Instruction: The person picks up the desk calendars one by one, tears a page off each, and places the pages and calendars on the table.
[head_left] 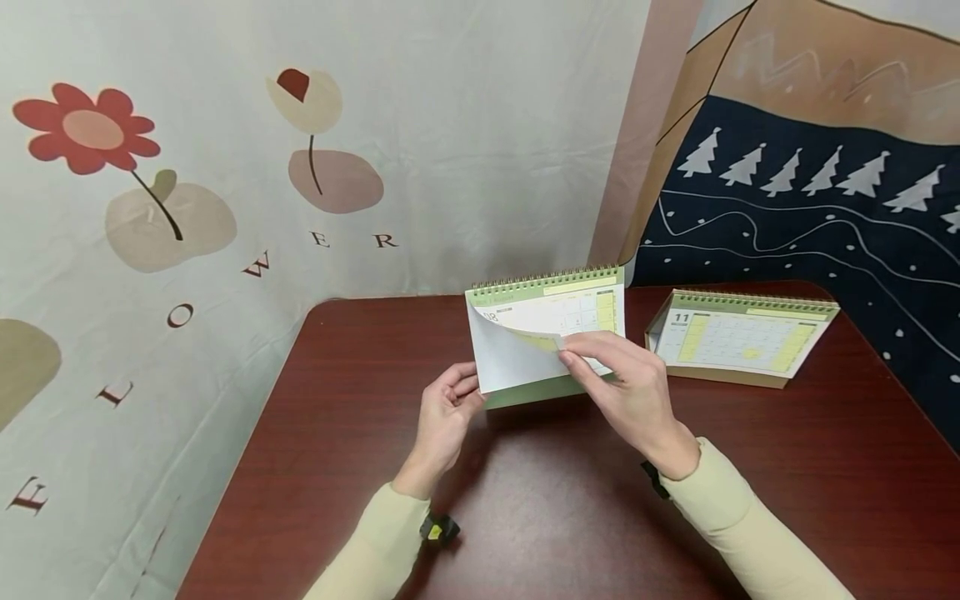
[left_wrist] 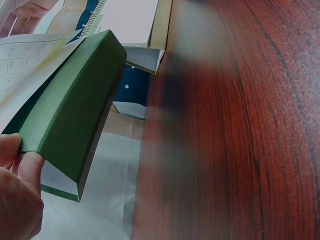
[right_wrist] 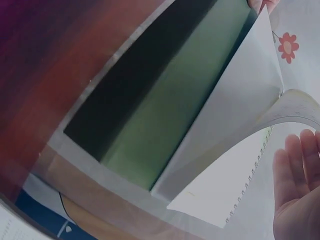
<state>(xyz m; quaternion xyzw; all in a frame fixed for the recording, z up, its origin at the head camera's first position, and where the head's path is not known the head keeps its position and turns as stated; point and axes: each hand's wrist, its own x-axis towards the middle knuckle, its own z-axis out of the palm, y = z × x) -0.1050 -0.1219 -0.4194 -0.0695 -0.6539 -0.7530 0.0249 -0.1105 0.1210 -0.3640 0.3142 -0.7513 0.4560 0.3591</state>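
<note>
On a dark red wooden table (head_left: 315, 450), a green spiral-bound desk calendar (head_left: 546, 292) stands at centre; the left hand (head_left: 444, 414) grips its base steady while the right hand (head_left: 630, 385) pinches a lifted white page (head_left: 517, 354).

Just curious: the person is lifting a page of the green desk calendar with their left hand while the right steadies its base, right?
Not quite: the hands are swapped. In the head view the right hand pinches the page of the green desk calendar, while the left hand steadies its base.
</note>
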